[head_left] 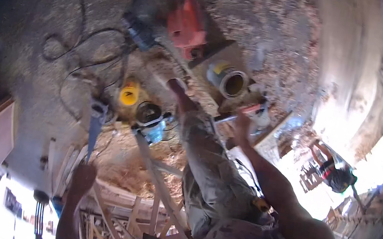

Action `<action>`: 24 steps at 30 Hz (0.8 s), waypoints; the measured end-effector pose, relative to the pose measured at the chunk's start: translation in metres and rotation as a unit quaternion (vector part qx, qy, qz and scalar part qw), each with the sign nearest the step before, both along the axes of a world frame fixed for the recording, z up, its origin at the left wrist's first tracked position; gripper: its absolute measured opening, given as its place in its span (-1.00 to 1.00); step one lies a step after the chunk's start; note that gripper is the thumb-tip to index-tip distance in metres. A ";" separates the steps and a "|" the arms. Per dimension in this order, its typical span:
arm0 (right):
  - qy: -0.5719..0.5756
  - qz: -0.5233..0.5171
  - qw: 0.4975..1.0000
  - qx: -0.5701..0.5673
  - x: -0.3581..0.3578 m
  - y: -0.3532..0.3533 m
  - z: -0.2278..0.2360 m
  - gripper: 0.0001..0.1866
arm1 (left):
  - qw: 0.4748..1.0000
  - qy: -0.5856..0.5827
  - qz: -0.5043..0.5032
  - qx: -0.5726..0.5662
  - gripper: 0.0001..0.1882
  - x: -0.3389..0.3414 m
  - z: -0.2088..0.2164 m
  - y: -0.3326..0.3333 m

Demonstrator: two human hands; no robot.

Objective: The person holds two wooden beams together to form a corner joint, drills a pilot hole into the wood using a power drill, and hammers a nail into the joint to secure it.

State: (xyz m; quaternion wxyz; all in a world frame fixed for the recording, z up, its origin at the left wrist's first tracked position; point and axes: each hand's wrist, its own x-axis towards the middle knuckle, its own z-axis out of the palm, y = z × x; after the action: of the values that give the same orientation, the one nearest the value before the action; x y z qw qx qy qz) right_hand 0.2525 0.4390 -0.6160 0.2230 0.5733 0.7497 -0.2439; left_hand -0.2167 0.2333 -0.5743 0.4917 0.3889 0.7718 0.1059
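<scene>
My left hand point(84, 176) is closed at the narrow end of a handsaw point(95, 128), whose blade points away from me with its grey handle at the far end. My right arm reaches forward, and my right hand point(242, 125) is beside a white and red bucket point(258, 116). Blur hides its fingers, so whether it holds anything is unclear. Just beyond it, an open paint can point(220, 73) sits on a board. My bare foot point(176, 87) is between that can and a blue power tool with a black round base point(154, 133).
A red case-like object point(186, 28) and a dark blue tool point(139, 33) lie ahead, with a black cable point(80, 35) looping across the floor. A yellow round container point(129, 93) stands near the saw. Wooden strips point(134, 214) are below. Another person point(337, 176) crouches at right.
</scene>
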 end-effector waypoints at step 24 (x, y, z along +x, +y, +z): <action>0.034 -0.621 0.765 -0.166 0.146 0.013 -0.061 -0.54 | 0.982 0.054 -0.083 -0.158 -0.55 0.059 -0.356 0.031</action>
State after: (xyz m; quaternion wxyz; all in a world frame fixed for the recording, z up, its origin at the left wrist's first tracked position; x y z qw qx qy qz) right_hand 0.3983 0.4520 -0.6774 0.0887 0.8591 0.1846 -0.4691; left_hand -0.1581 0.2646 -0.9306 0.5116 0.3746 0.7692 -0.0797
